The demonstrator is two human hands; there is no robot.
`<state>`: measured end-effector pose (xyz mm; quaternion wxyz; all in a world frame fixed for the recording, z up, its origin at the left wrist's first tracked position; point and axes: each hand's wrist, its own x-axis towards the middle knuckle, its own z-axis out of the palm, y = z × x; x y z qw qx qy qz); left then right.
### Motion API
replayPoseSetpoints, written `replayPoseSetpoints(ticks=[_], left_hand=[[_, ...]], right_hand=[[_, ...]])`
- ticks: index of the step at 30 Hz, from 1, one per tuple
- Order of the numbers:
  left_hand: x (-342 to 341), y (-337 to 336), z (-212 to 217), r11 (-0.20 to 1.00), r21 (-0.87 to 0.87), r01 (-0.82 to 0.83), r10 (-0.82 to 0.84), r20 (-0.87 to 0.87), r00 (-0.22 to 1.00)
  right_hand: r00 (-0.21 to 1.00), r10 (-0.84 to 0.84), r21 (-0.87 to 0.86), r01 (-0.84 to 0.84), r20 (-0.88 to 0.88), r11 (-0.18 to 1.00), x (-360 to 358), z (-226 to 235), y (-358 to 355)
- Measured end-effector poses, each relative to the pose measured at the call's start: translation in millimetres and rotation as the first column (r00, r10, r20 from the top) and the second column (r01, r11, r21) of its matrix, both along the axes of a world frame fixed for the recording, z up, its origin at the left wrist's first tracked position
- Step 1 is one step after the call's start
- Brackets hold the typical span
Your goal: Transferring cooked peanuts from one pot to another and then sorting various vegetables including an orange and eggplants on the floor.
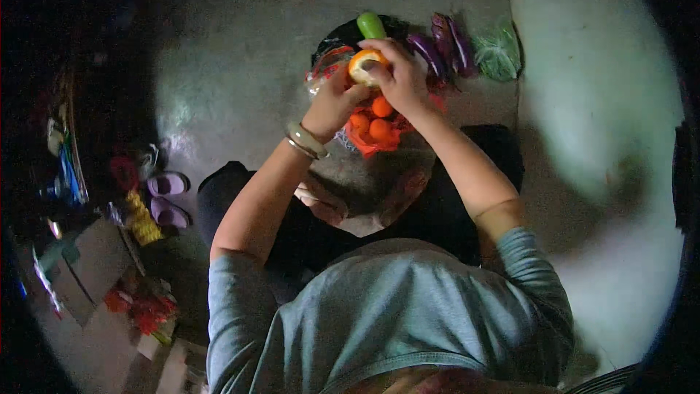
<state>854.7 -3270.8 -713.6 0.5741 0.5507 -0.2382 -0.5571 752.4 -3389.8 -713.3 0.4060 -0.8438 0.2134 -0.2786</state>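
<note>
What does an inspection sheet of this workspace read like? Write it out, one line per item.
Surface: grey concrete floor, bare in the middle; the person sits on it.
Job's things: partly peeled orange held up in both hands; more oranges in a red net bag just below.
Clutter: green vegetable, purple aubergines, bag of greens beyond the hands; purple sandals at the left.
Grippers: left hand grips the orange from below, bangles on its wrist; right hand clasps it from above.
Cables: nothing seen.
Surroundings: dim; a cardboard box and mixed small items at the lower left.
</note>
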Motion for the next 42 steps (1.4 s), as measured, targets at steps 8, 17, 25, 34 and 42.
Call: replayPoseSetpoints(ticks=[8,17,25,34,42], left_hand=[[-4.4,-1.6,-40.5,0.996,0.067,0.063,-0.083,0.356,0.931],[11.8,-3.9,-14.9,0.959,0.1,0.264,-0.278,0.179,0.944],[7.7,-5.8,-25.9,0.974,0.109,0.198,-0.22,0.25,0.943],[-4.9,-0.3,-24.2,0.987,0.018,0.161,-0.158,0.32,0.934],[1.6,6.9,-24.9,0.964,0.143,0.224,-0.263,0.625,0.735]], right_hand=[[0.998,-0.027,-0.167,0.016,-0.059,0.986,-0.7,-10.6,4.9],[0.984,-0.052,-0.001,0.052,-0.169,0.999,-0.7,-25.6,-7.8],[0.971,-0.057,-0.163,0.02,-0.23,0.986,-2.0,-15.1,4.1],[0.982,-0.024,0.045,0.033,-0.189,0.998,-2.5,-20.0,-2.5],[0.98,0.075,0.189,-0.041,-0.182,0.981,-6.7,-23.5,-15.4]])
